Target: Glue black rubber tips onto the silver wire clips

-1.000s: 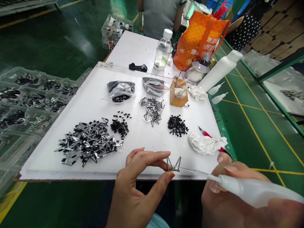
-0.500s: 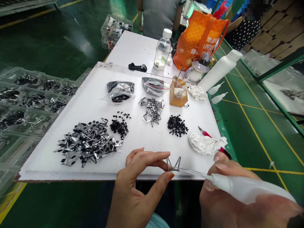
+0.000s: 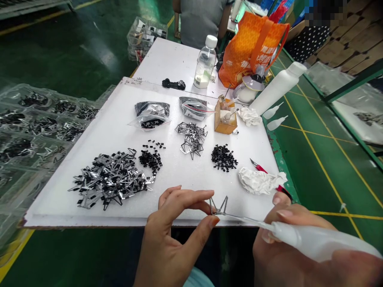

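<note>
My left hand (image 3: 173, 235) pinches a small bent metal clip (image 3: 219, 207) between thumb and forefinger, held just above the near edge of the white board (image 3: 119, 119). My right hand (image 3: 302, 255) is wrapped round a white squeeze bottle (image 3: 320, 241) whose thin needle tip touches the clip. On the board lie a large heap of metal-and-black parts (image 3: 109, 179), a pile of small black pieces (image 3: 150, 159), a pile of bare metal clips (image 3: 191, 137) and another pile of black pieces (image 3: 224, 158).
Two bags of parts (image 3: 152, 114) lie further back, next to a small cardboard box (image 3: 225, 117). A crumpled tissue (image 3: 259, 181) covers a red knife (image 3: 257, 167). Clear trays of parts (image 3: 36, 131) stand left. A water bottle (image 3: 205, 63), orange bag (image 3: 251, 48) and a person (image 3: 203, 20) are behind.
My right hand and the squeeze bottle shifted slightly; the needle tip stays at the clip. My left hand has not moved.
</note>
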Demonstrator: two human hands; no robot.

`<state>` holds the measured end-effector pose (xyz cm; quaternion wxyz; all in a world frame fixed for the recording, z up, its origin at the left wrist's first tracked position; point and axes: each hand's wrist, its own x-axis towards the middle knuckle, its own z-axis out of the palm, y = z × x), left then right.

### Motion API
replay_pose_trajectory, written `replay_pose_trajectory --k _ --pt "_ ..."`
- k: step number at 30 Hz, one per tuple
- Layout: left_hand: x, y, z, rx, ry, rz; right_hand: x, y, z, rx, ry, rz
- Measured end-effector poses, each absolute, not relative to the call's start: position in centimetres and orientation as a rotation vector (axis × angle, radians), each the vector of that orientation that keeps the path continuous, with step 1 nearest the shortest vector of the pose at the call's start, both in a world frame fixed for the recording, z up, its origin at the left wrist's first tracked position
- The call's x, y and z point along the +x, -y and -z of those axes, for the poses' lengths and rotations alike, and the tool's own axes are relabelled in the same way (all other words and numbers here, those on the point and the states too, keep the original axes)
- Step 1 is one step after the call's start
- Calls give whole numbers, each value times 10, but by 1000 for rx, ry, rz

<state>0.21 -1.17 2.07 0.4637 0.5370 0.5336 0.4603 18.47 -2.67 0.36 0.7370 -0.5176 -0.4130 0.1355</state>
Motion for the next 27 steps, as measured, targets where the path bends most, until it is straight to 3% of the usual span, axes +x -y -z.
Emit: replay_pose_trajectory --k 27 --pt "3 9 -23 1269 -1313 -1180 177 28 -8 -1154 864 -343"
